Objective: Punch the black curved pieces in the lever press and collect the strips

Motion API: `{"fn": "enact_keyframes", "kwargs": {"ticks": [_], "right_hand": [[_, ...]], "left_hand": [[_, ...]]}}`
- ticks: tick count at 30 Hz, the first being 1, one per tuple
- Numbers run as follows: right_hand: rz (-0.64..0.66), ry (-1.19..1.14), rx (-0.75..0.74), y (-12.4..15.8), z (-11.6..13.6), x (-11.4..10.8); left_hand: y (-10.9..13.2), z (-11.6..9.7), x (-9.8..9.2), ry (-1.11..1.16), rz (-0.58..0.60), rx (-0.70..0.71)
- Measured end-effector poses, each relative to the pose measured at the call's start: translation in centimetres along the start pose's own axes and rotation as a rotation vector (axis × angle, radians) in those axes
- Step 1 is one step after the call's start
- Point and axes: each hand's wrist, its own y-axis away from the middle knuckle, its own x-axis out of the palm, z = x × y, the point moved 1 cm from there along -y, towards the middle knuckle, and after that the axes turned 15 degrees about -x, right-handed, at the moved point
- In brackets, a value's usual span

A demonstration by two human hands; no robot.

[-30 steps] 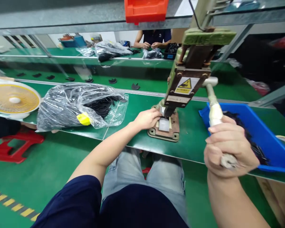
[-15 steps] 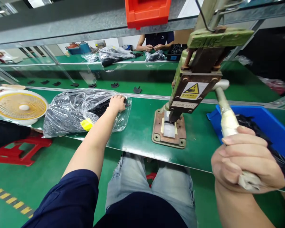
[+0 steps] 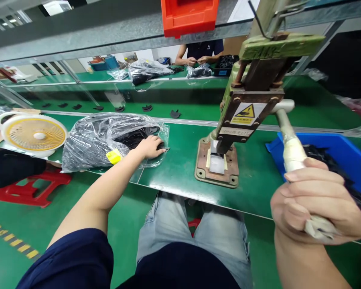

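My left hand (image 3: 152, 147) is at the open mouth of a clear plastic bag (image 3: 88, 140) full of black parts. Its fingers curl over a black part (image 3: 166, 149) whose tip shows past the fingertips. My right hand (image 3: 320, 200) is wrapped round the taped lever handle (image 3: 293, 152) of a green hand press (image 3: 249, 100). Beneath the press head, a pale block (image 3: 217, 164) sits on the brown base plate (image 3: 202, 162).
A blue bin (image 3: 343, 148) of black parts stands right of the press. A fan (image 3: 34, 134) lies left of the bag. Several black parts (image 3: 175, 114) line the back strip. An orange bin (image 3: 189, 18) hangs above. Across, a person's hands (image 3: 197, 61) work.
My left hand has moved down and slightly right at the bag's mouth, uncovering more black parts. My right hand stays on the lever. The view has shifted slightly.
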Motion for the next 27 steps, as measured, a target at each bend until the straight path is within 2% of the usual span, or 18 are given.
{"fn": "enact_keyframes", "kwargs": {"ticks": [4,8,18,22,27], "right_hand": [[-0.068,-0.022,-0.015,0.2,-0.4,0.3],[-0.026,-0.021,0.006,0.2,-0.3,0.1],[-0.049,-0.021,-0.027,0.0,-0.4,0.4],[-0.009,-0.031,-0.04,-0.2,-0.4,0.4],[-0.005,-0.024,-0.03,-0.4,-0.1,0.4]], "left_hand": [[3.3,0.9,0.8,0.063,-0.014,0.027],[4.3,1.9,0.8,0.088,-0.089,0.006],[4.0,1.3,-0.5,-0.015,-0.07,-0.067],[3.7,0.4,-0.6,0.054,-0.082,0.011],[2.0,-0.8,-0.8,0.025,-0.03,0.116]]}}
